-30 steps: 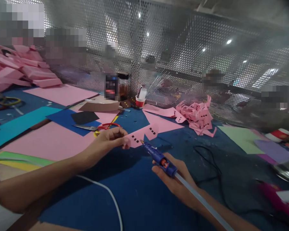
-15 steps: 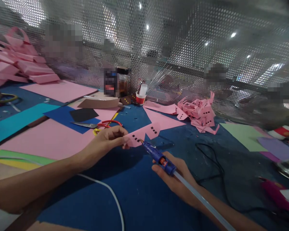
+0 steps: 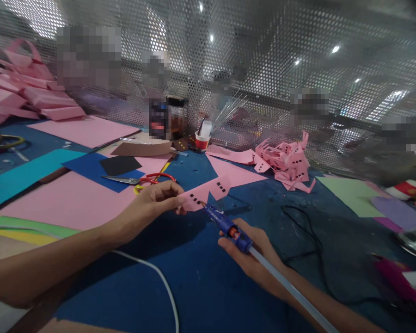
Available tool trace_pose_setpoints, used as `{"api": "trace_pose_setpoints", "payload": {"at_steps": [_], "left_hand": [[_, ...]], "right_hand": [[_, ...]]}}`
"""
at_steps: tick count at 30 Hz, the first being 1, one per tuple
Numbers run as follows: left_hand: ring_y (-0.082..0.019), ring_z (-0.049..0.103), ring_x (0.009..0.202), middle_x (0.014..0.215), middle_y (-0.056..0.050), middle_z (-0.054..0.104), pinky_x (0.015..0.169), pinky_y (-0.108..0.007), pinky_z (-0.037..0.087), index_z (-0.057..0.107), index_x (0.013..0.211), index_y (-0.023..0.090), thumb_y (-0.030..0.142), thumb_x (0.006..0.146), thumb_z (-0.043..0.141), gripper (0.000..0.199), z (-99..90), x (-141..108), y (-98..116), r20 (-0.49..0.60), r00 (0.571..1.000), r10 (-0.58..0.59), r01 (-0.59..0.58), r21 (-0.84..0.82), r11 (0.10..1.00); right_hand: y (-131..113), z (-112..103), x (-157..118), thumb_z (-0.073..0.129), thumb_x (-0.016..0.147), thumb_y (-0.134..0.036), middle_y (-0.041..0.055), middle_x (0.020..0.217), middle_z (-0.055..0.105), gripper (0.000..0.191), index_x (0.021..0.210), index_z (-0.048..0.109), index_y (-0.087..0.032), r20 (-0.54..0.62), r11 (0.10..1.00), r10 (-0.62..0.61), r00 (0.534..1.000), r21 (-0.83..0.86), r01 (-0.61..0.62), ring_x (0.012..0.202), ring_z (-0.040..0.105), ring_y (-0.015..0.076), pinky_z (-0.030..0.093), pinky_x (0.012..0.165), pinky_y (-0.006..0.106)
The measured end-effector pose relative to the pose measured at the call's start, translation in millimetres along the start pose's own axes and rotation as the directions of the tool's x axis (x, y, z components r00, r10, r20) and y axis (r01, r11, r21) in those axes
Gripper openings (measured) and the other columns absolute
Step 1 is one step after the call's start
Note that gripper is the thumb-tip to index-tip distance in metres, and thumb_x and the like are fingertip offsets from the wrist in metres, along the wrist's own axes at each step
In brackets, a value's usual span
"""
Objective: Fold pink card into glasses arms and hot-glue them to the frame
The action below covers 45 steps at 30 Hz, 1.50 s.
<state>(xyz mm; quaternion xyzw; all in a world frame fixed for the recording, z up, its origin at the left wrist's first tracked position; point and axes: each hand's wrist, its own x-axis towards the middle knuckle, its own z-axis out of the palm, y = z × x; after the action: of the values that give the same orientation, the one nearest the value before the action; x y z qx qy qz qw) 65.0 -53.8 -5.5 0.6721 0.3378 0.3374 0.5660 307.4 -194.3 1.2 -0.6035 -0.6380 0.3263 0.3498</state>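
Head view: over one blue table [image 3: 125, 296] two bare hands are busy. The right hand [image 3: 246, 261] is wrapped round a blue glue gun [image 3: 223, 224], any trigger finger hidden from me; the left hand [image 3: 161, 199] pinches one end of a pink paper strip [image 3: 204, 190] above the table — nozzle [image 3: 203, 204] at its lower edge, touching or not I can't tell. Should the strip flex or the gun jerk, glue might smear or burn. I count one table, two hands, one held gun, one held strip, six black squares [image 3: 195, 199], in two threes
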Motion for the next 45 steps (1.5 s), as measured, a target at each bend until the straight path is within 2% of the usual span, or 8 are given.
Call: {"api": "trace_pose_setpoints", "payload": {"at_steps": [6, 13, 18, 22, 32, 36, 41, 45], "left_hand": [[-0.021, 0.063, 0.074, 0.078, -0.004, 0.072, 0.072, -0.033, 0.048, 0.069, 0.084, 0.022, 0.048, 0.086, 0.077, 0.028, -0.8, 0, -1, 0.000, 1.000, 0.001, -0.001, 0.000, 1.000], [-0.021, 0.063, 0.075, 0.079, -0.004, 0.073, 0.073, -0.033, 0.049, 0.069, 0.084, 0.021, 0.046, 0.087, 0.077, 0.026, -1.2, 0, -1, 0.001, 1.000, 0.008, -0.008, -0.010, 1.000], [-0.021, 0.064, 0.073, 0.078, -0.005, 0.073, 0.072, -0.033, 0.049, 0.069, 0.084, 0.021, 0.046, 0.085, 0.077, 0.027, -0.9, 1, -1, 0.002, 1.000, 0.018, -0.018, -0.011, 1.000], [-0.021, 0.063, 0.073, 0.078, -0.005, 0.073, 0.072, -0.033, 0.049, 0.069, 0.084, 0.020, 0.044, 0.085, 0.078, 0.025, -0.2, 1, -2, 0.004, 1.000, 0.012, -0.012, -0.022, 1.000], [-0.021, 0.063, 0.074, 0.080, -0.006, 0.074, 0.072, -0.033, 0.049, 0.069, 0.085, 0.020, 0.044, 0.085, 0.077, 0.025, -0.5, -1, -1, 0.013, 1.000, 0.008, -0.008, -0.009, 1.000], [-0.021, 0.064, 0.073, 0.078, -0.004, 0.073, 0.072, -0.033, 0.049, 0.069, 0.084, 0.021, 0.045, 0.084, 0.079, 0.025, -1.1, 0, -2, 0.011, 1.000, 0.010, -0.010, -0.015, 1.000], [-0.020, 0.063, 0.073, 0.078, -0.004, 0.073, 0.072, -0.032, 0.049, 0.069, 0.084, 0.021, 0.044, 0.086, 0.077, 0.024, -1.9, 1, -2, 0.014, 1.000, 0.014, -0.014, -0.029, 0.999], [-0.019, 0.064, 0.074, 0.078, -0.003, 0.072, 0.073, -0.031, 0.049, 0.070, 0.085, 0.021, 0.043, 0.087, 0.077, 0.023, -1.8, 0, 0, 0.007, 1.000, 0.027, -0.027, -0.036, 0.999]], "right_hand": [[0, 0, -1, 0.066, 0.091, -0.038, -0.0025, 0.069, 0.055, 0.021, 0.081, 0.058, -0.021, -0.003, 1.000, -0.015, 1.000, 0.007, 0.015, 0.059, 0.047, 0.0106, 0.035, 0.053, 0.021], [0, -2, -2, 0.068, 0.091, -0.043, -0.0023, 0.068, 0.057, 0.023, 0.089, 0.063, -0.020, 0.009, 1.000, -0.014, 1.000, -0.024, 0.014, 0.058, 0.049, 0.0109, 0.037, 0.052, 0.021], [3, 2, -1, 0.068, 0.090, -0.039, -0.0027, 0.068, 0.060, 0.020, 0.093, 0.066, -0.019, 0.008, 0.995, -0.083, 0.997, -0.058, 0.083, 0.058, 0.052, 0.0107, 0.040, 0.054, 0.021], [7, 4, -2, 0.067, 0.090, -0.038, -0.0037, 0.067, 0.059, 0.020, 0.094, 0.067, -0.019, -0.015, 0.992, -0.088, 0.996, -0.087, 0.086, 0.058, 0.052, 0.0102, 0.039, 0.055, 0.021], [9, 1, -1, 0.067, 0.090, -0.036, -0.0064, 0.064, 0.053, 0.016, 0.090, 0.062, -0.021, 0.048, 0.991, -0.096, 0.994, -0.091, 0.100, 0.054, 0.045, 0.0088, 0.037, 0.052, 0.020], [9, 2, -2, 0.067, 0.091, -0.038, -0.0050, 0.067, 0.057, 0.018, 0.091, 0.063, -0.020, 0.027, 0.989, -0.121, 0.992, -0.085, 0.123, 0.056, 0.049, 0.0094, 0.039, 0.054, 0.021], [5, 2, -3, 0.068, 0.091, -0.039, -0.0042, 0.066, 0.058, 0.020, 0.093, 0.067, -0.020, -0.035, 0.993, -0.090, 0.995, -0.077, 0.087, 0.057, 0.051, 0.0102, 0.038, 0.055, 0.022], [-1, -3, -3, 0.066, 0.092, -0.039, -0.0027, 0.065, 0.058, 0.021, 0.089, 0.066, -0.019, -0.025, 0.993, -0.083, 0.996, -0.084, 0.081, 0.056, 0.051, 0.0110, 0.038, 0.052, 0.022]]}}
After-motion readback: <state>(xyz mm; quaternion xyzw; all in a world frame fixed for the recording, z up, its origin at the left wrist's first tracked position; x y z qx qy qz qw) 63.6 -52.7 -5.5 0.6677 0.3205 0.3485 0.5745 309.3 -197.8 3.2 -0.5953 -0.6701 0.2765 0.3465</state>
